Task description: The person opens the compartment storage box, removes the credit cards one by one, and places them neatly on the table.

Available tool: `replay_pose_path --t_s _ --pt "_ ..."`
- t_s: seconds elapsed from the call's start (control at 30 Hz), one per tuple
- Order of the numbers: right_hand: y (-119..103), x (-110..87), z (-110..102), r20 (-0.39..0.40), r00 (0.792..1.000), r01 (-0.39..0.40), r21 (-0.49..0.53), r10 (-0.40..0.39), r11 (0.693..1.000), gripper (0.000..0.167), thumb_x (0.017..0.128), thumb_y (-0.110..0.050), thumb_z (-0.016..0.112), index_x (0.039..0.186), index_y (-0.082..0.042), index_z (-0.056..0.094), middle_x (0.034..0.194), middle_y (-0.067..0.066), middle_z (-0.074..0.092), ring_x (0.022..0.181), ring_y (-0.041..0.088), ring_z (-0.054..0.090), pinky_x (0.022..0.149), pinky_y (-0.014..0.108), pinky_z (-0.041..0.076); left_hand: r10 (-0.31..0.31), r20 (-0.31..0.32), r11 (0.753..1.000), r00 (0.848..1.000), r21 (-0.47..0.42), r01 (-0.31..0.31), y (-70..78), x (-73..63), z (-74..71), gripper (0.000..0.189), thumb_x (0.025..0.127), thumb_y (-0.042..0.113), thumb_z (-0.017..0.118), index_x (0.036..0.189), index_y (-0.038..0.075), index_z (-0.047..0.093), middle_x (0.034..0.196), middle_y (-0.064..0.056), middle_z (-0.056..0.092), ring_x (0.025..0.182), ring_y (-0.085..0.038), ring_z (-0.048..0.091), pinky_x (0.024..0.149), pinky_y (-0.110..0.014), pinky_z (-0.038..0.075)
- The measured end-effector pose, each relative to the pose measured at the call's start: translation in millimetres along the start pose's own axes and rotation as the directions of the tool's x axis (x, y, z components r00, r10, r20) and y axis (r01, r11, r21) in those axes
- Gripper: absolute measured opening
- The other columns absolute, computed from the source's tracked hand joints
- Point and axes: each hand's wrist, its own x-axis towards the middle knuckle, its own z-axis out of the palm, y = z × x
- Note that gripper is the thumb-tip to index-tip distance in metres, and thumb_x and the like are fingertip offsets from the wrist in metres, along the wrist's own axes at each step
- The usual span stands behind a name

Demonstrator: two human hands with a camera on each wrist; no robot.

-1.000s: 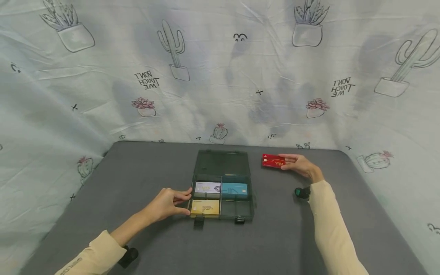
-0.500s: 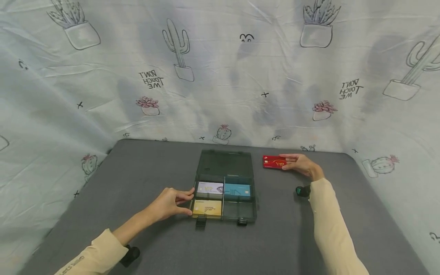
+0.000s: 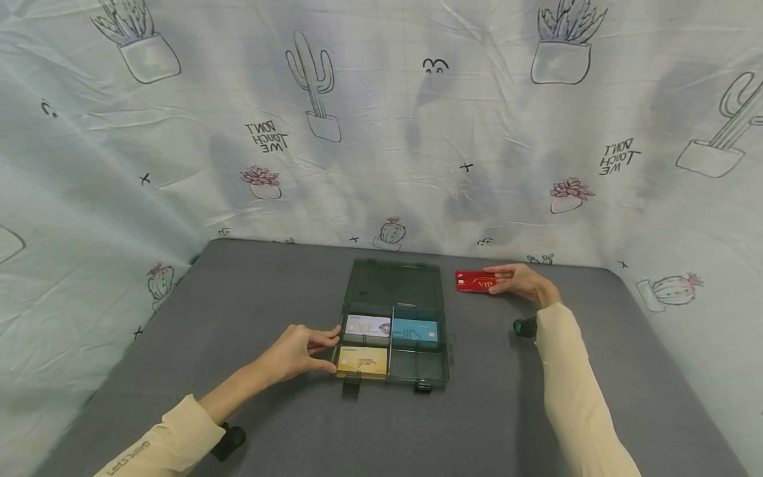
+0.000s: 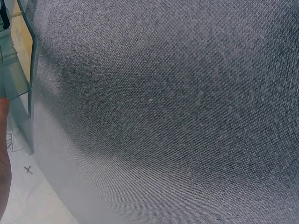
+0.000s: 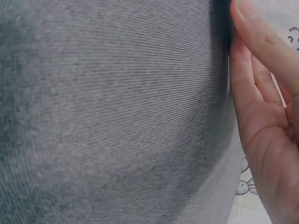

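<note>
A dark translucent box [image 3: 417, 365] lies with its lid [image 3: 395, 283] folded back. In its compartments are a white VIP card [image 3: 367, 324], a blue card [image 3: 415, 330] and a gold card [image 3: 362, 361]; the front right compartment shows no card. My left hand [image 3: 296, 352] touches the box's left side, fingertips near the white card and thumb near the gold one. Behind and right of the box, my right hand [image 3: 524, 283] pinches the right end of a red VIP card [image 3: 473, 281] between thumb and fingers. The right wrist view shows those fingers [image 5: 268, 56], the card hidden.
A grey cloth-covered table [image 3: 453, 430] carries everything. Behind it hangs a white curtain [image 3: 381, 119] printed with cacti. Two latches, the left one [image 3: 351, 384] and the right one [image 3: 423, 385], stick out at the box's front.
The camera's view has shifted slightly, so the box appears a little further right. Both hands keep their places at the box and the red card.
</note>
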Motion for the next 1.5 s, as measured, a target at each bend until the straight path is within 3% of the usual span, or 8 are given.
replay_pose_path --t_s 0.2,0.37,0.57,0.67,0.77,0.93,1.2,1.5 --pt "-4.4 2.1 0.6 -0.033 0.999 -0.019 -0.108 0.015 0.994 0.067 0.084 -0.011 0.075 0.142 0.002 0.044 0.151 0.028 0.028 0.137 0.042 0.028 0.114 0.057 0.023 0.007 -0.005 1.0 1.0 0.014 -0.007 -1.0 -1.0 -0.3 0.049 0.072 0.01 0.082 0.113 -0.012 0.065 0.13 -0.026 0.051 0.114 -0.036 0.057 0.089 -0.029 0.054" --pt "-7.2 1.8 3.8 -0.069 0.998 -0.011 -0.186 -0.002 0.982 0.063 0.084 -0.011 0.076 0.139 0.003 0.048 0.145 0.03 0.036 0.13 0.04 0.035 0.111 0.057 0.029 0.004 -0.003 1.0 1.0 0.02 -0.004 -2.2 -1.1 -0.2 0.05 0.072 0.01 0.082 0.114 -0.011 0.065 0.131 -0.026 0.051 0.113 -0.035 0.057 0.088 -0.029 0.054" --pt "-6.6 4.0 9.1 -0.104 0.991 0.053 -0.245 -0.081 0.968 0.058 0.08 -0.006 0.078 0.132 0.006 0.055 0.135 0.026 0.049 0.108 0.021 0.047 0.098 0.034 0.044 0.021 -0.007 0.999 1.0 0.034 -0.021 -2.1 -1.2 -0.5 0.049 0.071 0.008 0.082 0.112 -0.012 0.065 0.13 -0.027 0.052 0.113 -0.036 0.058 0.088 -0.029 0.054" --pt "-6.2 4.6 10.4 -0.115 0.989 0.063 -0.255 -0.095 0.965 0.058 0.079 -0.005 0.079 0.131 0.006 0.056 0.135 0.025 0.05 0.106 0.019 0.05 0.092 0.027 0.048 0.031 -0.012 0.999 0.999 0.038 -0.031 -2.0 -1.1 -0.2 0.049 0.071 0.008 0.083 0.112 -0.013 0.065 0.13 -0.027 0.052 0.113 -0.036 0.058 0.087 -0.028 0.055" --pt "-6.0 3.9 10.6 -0.115 0.989 0.059 -0.261 -0.091 0.964 0.057 0.08 -0.005 0.078 0.131 0.006 0.055 0.136 0.026 0.048 0.113 0.024 0.051 0.098 0.035 0.048 0.034 -0.011 0.999 0.999 0.036 -0.034 -2.3 -0.9 0.4 0.049 0.071 0.007 0.082 0.112 -0.013 0.065 0.13 -0.027 0.052 0.113 -0.036 0.058 0.087 -0.028 0.055" --pt "-5.8 2.3 9.7 -0.118 0.99 0.042 -0.295 -0.08 0.955 0.057 0.082 -0.007 0.077 0.133 0.005 0.054 0.138 0.027 0.048 0.123 0.034 0.047 0.108 0.051 0.038 0.03 -0.011 0.999 0.999 0.022 -0.03 -2.7 -0.8 1.6 0.049 0.071 0.007 0.082 0.112 -0.013 0.065 0.13 -0.027 0.052 0.114 -0.036 0.057 0.088 -0.028 0.054" --pt "-4.3 1.8 13.3 -0.09 0.991 0.072 -0.257 -0.097 0.964 0.056 0.083 -0.005 0.075 0.132 0.009 0.052 0.142 0.03 0.041 0.129 0.04 0.043 0.108 0.05 0.038 0.026 -0.001 0.999 1.0 0.025 -0.026 -3.0 -4.2 0.5 0.05 0.071 0.011 0.082 0.112 -0.012 0.066 0.13 -0.028 0.051 0.112 -0.036 0.058 0.086 -0.028 0.055" --pt "-2.0 -0.9 7.1 -0.114 0.992 0.037 -0.183 -0.059 0.982 0.057 0.082 -0.003 0.075 0.133 0.007 0.053 0.145 0.028 0.038 0.131 0.037 0.042 0.109 0.049 0.036 0.05 0.0 0.999 0.999 0.007 -0.05 -3.6 -1.4 0.8 0.05 0.071 0.01 0.082 0.112 -0.013 0.065 0.13 -0.029 0.051 0.112 -0.037 0.058 0.087 -0.029 0.055"
